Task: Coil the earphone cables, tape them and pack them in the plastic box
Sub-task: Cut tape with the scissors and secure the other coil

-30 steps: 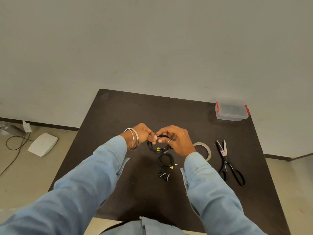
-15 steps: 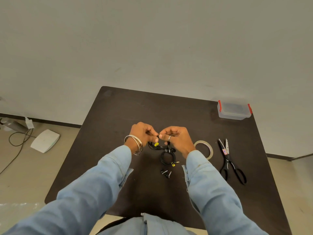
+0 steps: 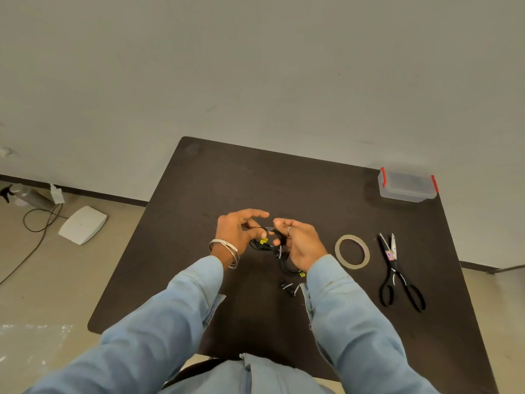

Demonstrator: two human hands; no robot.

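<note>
over the middle of the dark counter (image 3: 199,194), two hands meet around a black earphone cable (image 3: 265,243). the left hand (image 3: 234,233) has its fingers spread and half uncurled, its thumb and fingertips close to the loops of the cable; whether it pinches the cable or only touches it i cannot tell. the right hand (image 3: 301,243), with a ring on one finger, is curled with the cable running under its fingers, and it seems to grip the coil, though the contact itself is hidden. a small yellow tag (image 3: 264,240) shows on the cable between the two hands. two silver bangles (image 3: 225,251) sit on the left wrist, and both arms wear light blue sleeves (image 3: 159,322).

more black cable (image 3: 289,267) hangs down from the right hand to the counter, partly behind the wrist, with a second yellow tag (image 3: 302,274) just beside the cuff. the black earbuds (image 3: 289,288) lie on the counter just below that, near the right cuff.

to the right of the hands lies a roll of tape (image 3: 352,251), flat on the counter. just beside it, farther right, lie black-handled scissors (image 3: 397,271), blades slightly apart and pointing away from the person. the clear plastic box (image 3: 407,186), with red clips and its lid on, stands at the far right corner of the counter, well apart from the hands.

on the floor to the left lie a white flat device (image 3: 83,224) and a dark cord (image 3: 37,220).
</note>
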